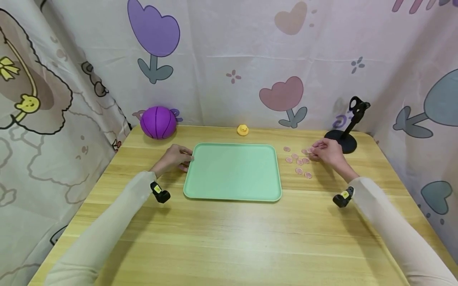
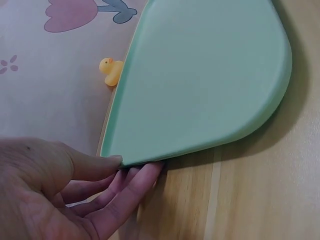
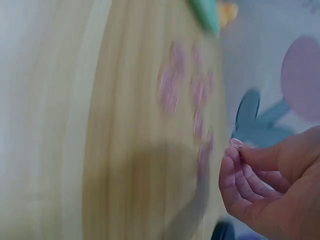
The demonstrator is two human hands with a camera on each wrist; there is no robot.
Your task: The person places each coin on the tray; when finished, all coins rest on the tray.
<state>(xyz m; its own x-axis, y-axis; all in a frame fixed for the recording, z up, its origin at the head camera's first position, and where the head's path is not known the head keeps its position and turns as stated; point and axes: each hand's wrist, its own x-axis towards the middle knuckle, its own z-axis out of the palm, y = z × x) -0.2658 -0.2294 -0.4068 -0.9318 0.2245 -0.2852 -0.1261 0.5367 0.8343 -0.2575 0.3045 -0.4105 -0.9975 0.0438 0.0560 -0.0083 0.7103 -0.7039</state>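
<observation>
My left hand (image 1: 175, 157) grips the left edge of a pale green tray (image 1: 232, 172). In the left wrist view the thumb lies on the rim and the fingers reach under it. My right hand (image 1: 328, 153) is to the right of the tray, above a scatter of small round pink discs (image 1: 299, 162). Between its thumb and fingertips it pinches one small disc (image 3: 236, 143), seen raised off the table in the right wrist view. Several other discs lie flat on the wood between the tray and this hand, blurred in the right wrist view.
At the back left of the wooden table (image 1: 229, 238) sits a purple ball (image 1: 158, 122). A yellow rubber duck (image 1: 243, 130) stands behind the tray. A black stand (image 1: 345, 139) with a round base is just behind my right hand. Patterned curtains (image 1: 222, 51) hang behind the table.
</observation>
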